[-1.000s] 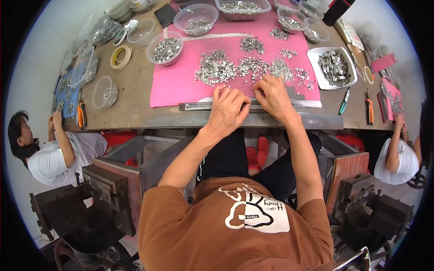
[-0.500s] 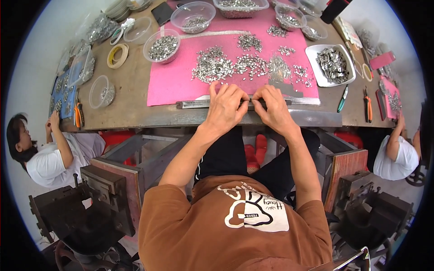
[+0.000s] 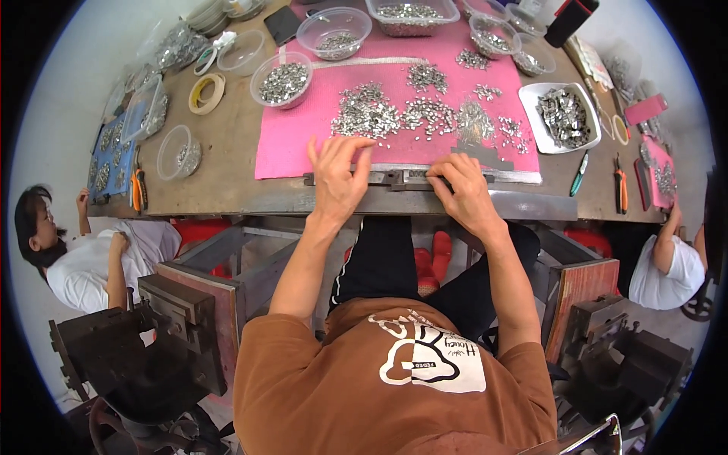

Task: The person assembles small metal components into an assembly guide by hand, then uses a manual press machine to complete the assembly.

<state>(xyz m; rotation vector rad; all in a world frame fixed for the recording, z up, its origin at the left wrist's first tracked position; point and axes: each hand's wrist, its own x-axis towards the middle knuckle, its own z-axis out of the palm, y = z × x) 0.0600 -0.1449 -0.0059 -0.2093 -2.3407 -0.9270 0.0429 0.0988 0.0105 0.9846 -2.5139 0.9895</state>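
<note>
Metal pieces (image 3: 366, 115) remain loose on the pink mat (image 3: 292, 145); at its near edge, left grip (image 3: 339, 173) fingers spread; right grip (image 3: 465, 188) touches a bar (image 3: 413, 176), hold and finished amount unclear.

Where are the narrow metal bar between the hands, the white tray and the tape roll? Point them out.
Narrow metal bar (image 3: 396, 179): head view, its middle stretch.
White tray (image 3: 532, 116): head view, its left wall.
Tape roll (image 3: 219, 92): head view, right side of its ring.

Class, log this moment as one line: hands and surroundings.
left hand: open, nothing visibly held | right hand: at metal bar | pink mat: loose silvery pieces | white dish: more pieces
</note>
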